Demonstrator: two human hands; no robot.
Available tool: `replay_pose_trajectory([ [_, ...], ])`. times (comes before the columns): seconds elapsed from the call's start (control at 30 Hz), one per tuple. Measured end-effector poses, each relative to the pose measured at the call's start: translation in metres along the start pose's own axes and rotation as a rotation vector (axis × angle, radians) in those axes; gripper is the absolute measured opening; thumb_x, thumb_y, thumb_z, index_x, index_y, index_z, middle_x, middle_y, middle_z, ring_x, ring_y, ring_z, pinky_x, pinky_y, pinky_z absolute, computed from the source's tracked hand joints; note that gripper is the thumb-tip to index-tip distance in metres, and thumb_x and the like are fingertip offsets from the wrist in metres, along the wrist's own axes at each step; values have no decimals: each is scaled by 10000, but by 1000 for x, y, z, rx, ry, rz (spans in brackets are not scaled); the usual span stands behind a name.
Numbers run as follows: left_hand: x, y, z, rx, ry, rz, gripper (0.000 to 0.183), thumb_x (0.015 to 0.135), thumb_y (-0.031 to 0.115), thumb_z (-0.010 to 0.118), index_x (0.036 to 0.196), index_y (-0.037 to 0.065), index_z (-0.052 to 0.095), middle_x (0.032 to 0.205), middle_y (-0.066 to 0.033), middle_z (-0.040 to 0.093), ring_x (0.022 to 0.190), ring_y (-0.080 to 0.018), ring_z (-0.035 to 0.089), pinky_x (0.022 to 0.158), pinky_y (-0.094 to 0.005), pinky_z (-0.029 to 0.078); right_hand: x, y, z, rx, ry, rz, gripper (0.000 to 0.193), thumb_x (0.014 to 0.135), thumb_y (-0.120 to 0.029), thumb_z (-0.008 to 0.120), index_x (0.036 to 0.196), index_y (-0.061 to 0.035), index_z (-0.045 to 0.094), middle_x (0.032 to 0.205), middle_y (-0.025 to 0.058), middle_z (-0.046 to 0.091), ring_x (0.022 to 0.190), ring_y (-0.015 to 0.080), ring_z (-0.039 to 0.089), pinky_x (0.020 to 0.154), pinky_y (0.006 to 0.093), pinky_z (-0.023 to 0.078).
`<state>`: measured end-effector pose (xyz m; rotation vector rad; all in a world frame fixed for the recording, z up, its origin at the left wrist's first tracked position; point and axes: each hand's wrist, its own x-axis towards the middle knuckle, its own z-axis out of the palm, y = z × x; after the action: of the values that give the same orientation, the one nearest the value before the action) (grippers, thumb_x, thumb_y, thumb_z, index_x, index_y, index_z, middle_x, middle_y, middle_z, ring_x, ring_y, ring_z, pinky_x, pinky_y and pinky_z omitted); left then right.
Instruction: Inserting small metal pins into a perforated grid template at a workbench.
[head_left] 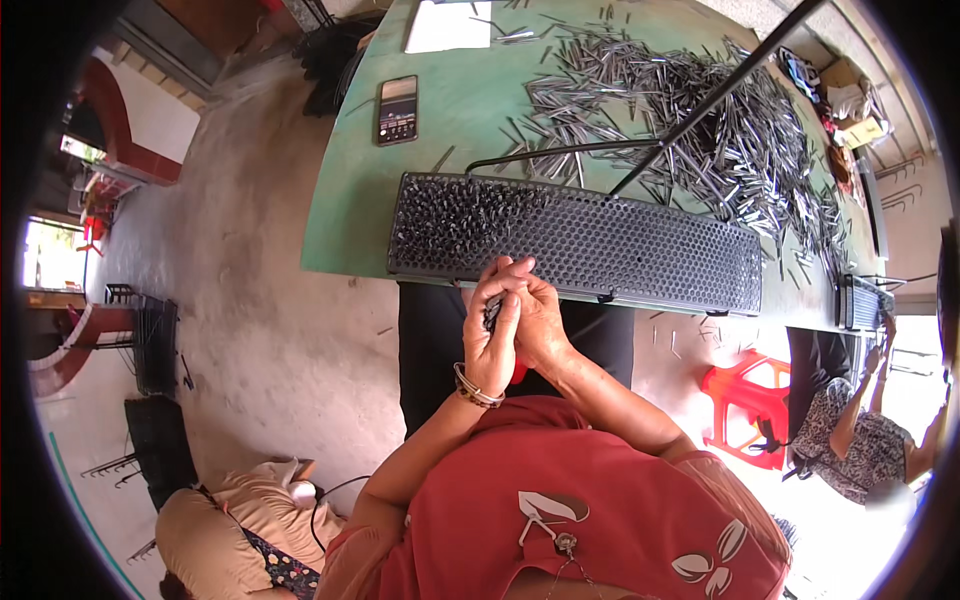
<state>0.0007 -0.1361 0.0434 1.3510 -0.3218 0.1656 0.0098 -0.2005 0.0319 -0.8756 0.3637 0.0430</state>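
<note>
My left hand (489, 330), with bracelets at its wrist, is closed around a small bundle of dark metal rods (492, 311). My right hand (543, 322) is pressed against it, so both hands clasp the bundle between them; my fingers hide most of it. Just beyond my fingertips, at the table's near edge, lies a long black rack (640, 252) with a honeycomb of holes. Short metal rods (450, 215) stand in the holes at its left part, while the middle and right holes look unfilled.
Loose rods (700, 110) are heaped across the green table (350, 190). A phone (398, 110) and a white sheet (449, 25) lie at left. A black bar (720, 90) slants over the rack. At right are a red stool (745, 405) and another person (855, 435); another person (240, 540) is lower left.
</note>
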Motion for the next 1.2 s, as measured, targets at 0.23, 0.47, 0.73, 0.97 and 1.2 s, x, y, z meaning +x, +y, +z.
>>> replay_pose_trajectory([
  [0.23,1,13,3,-324,-11,-416,578,871,73,597,1370,6,313,1398,-161,377,1276,-243,399,1065,-362,318,24,-36,-49,-504,-109,-45,370,938,-292,576,715,0,620,590,23,574,493,64,456,436,259,386],
  [0.47,16,7,-3,-238,-305,-879,312,951,184,528,1214,26,470,1000,-54,593,777,-76,564,592,-199,471,35,-82,-53,-1200,-411,-655,337,905,-257,612,743,37,587,630,138,575,513,222,511,511,359,425],
  [0.73,20,-7,10,-301,-194,-896,180,978,219,482,1078,79,534,841,-2,591,672,-44,530,545,-183,451,33,-103,-70,-729,-175,-95,394,988,-328,460,1101,16,615,683,53,593,531,72,508,436,213,403],
  [0.97,19,-17,18,-345,-192,-881,192,970,225,500,1087,75,525,860,-18,590,697,-68,548,555,-200,476,28,-102,-83,-654,-171,12,295,862,-232,685,996,30,664,663,2,597,512,32,470,422,186,354],
  [1.2,17,-27,17,-384,-164,-854,207,955,168,526,1119,42,518,904,-55,616,747,-117,595,578,-249,533,27,-103,-82,-633,-146,47,250,865,-163,669,1027,28,670,648,-3,594,513,27,468,436,184,364],
])
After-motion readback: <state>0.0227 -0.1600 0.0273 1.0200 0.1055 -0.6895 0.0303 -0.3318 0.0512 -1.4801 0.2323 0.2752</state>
